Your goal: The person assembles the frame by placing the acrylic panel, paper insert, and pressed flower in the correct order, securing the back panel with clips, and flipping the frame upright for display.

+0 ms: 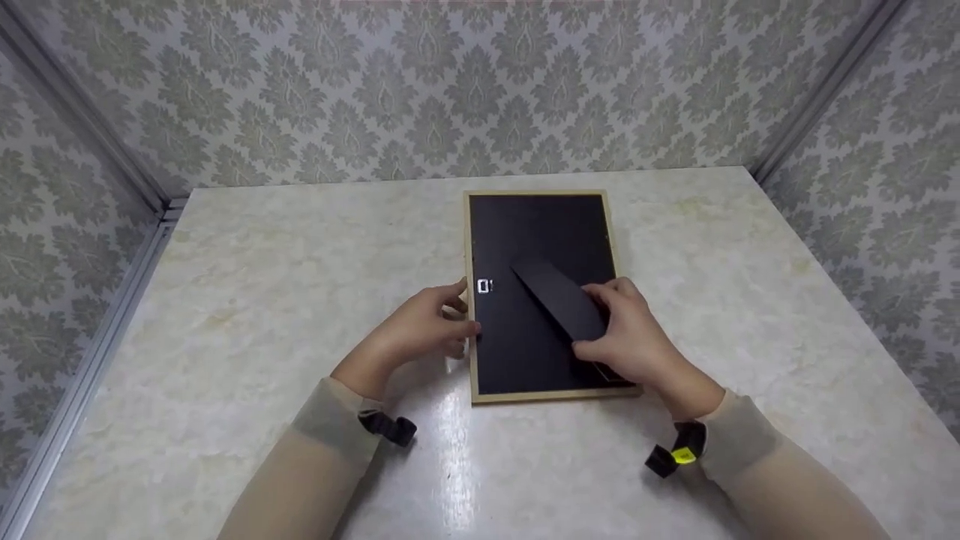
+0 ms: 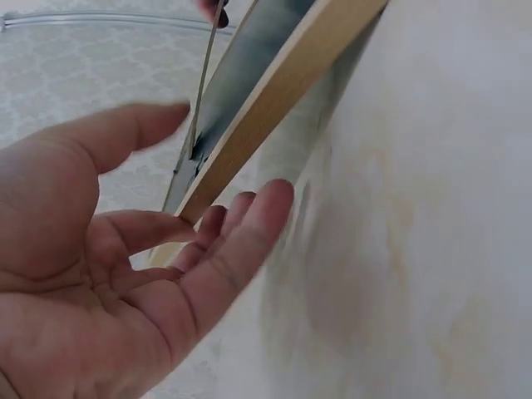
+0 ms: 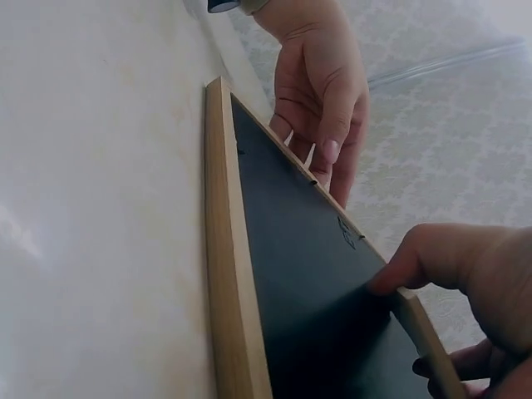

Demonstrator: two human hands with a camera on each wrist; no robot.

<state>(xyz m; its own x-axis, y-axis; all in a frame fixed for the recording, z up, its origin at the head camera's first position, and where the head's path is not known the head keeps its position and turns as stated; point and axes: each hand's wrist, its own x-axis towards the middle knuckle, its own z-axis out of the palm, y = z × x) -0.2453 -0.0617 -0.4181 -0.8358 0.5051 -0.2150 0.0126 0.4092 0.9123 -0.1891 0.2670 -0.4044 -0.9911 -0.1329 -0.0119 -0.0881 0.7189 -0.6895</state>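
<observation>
A picture frame (image 1: 540, 229) lies face down on the table, with a black back and a light wooden rim. Its black easel stand (image 1: 559, 296) is tilted up from the back. My right hand (image 1: 637, 334) pinches the free end of the stand, thumb on one edge and fingers on the other. Along the frame's left rim is my left hand (image 1: 420, 326), thumb over the edge and fingers loosely bent beside it. In the left wrist view a finger touches the wooden rim (image 2: 274, 96), while the thumb is lifted. A small metal hanger (image 1: 484, 286) sits near the left rim.
The pale marbled table (image 1: 300, 247) extends around the frame. Patterned wallpaper (image 1: 427, 90) stands behind and at both sides, with metal rails (image 1: 97, 330) along the corners. Each wrist wears a black strap, the right one (image 1: 675, 450) with a yellow tag.
</observation>
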